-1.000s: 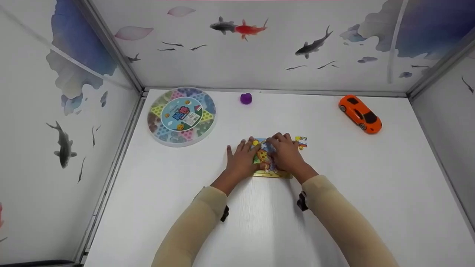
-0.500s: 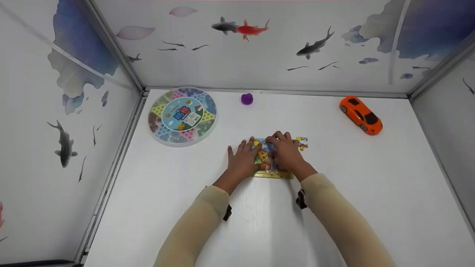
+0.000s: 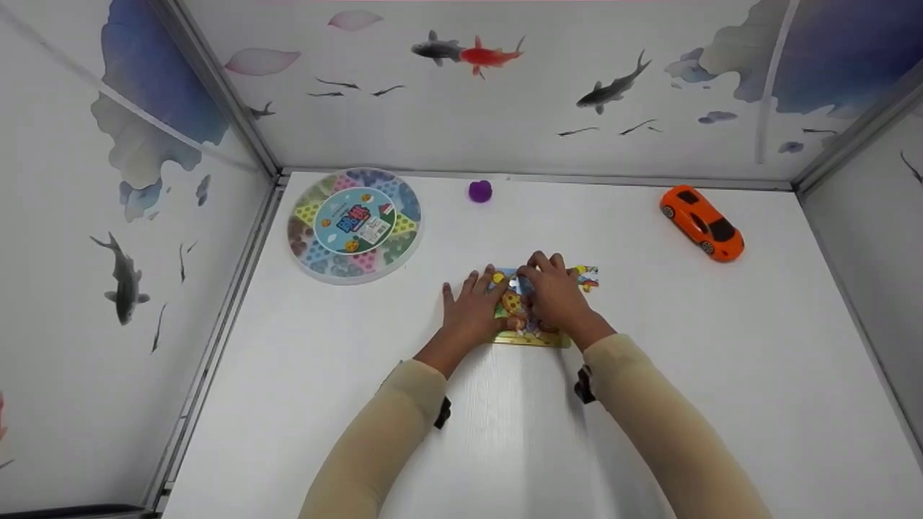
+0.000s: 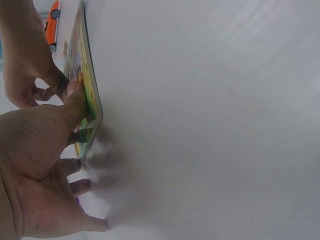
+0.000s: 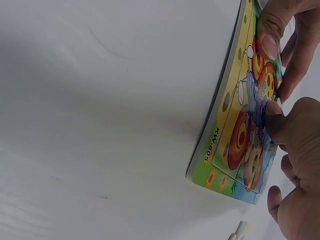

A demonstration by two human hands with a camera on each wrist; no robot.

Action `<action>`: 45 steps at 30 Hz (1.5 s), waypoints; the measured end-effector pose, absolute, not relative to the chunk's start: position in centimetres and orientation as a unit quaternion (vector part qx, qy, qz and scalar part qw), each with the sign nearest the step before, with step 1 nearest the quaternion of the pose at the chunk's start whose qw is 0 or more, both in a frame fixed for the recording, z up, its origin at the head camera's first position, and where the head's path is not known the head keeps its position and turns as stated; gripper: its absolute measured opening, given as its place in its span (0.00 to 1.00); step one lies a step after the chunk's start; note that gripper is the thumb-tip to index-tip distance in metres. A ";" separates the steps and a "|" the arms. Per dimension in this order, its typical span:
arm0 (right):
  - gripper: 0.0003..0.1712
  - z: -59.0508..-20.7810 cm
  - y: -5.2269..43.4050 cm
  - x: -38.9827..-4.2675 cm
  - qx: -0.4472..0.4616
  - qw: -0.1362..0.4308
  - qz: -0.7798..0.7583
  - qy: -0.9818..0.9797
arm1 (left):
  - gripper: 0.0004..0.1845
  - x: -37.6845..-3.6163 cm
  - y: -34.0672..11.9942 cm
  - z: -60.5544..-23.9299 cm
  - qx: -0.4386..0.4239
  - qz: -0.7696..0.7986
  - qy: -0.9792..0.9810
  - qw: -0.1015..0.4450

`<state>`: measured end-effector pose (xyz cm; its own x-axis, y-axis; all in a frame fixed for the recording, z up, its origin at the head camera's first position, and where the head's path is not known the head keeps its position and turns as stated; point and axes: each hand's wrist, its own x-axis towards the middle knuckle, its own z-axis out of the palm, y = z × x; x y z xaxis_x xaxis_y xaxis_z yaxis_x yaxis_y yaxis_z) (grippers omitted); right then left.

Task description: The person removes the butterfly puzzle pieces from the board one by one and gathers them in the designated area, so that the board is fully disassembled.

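A staged play booth: white tabletop boxed in by fish-painted panels, toys scattered about.

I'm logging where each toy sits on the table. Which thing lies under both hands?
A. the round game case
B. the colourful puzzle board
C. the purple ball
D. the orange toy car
B: both the left hand and the right hand rest on the puzzle board at mid-table.

Left hand thumb presses the puzzle board (seen edge-on).
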<state>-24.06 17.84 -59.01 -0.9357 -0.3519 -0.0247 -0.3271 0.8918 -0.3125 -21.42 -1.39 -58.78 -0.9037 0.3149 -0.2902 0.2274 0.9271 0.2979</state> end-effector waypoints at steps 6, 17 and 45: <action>0.28 -59.0 17.8 -24.2 -0.177 0.057 -0.174 0.967 | 0.47 -21.4 -1.3 -58.7 0.140 0.130 0.967 0.171; 0.27 -59.0 17.9 -23.8 -0.173 0.061 -0.149 0.972 | 0.45 -21.3 -1.4 -58.5 0.141 0.138 0.966 0.170; 0.23 -59.4 18.9 -23.4 -0.256 -0.042 -0.042 0.965 | 0.46 -21.4 -1.4 -58.5 0.134 0.149 0.964 0.173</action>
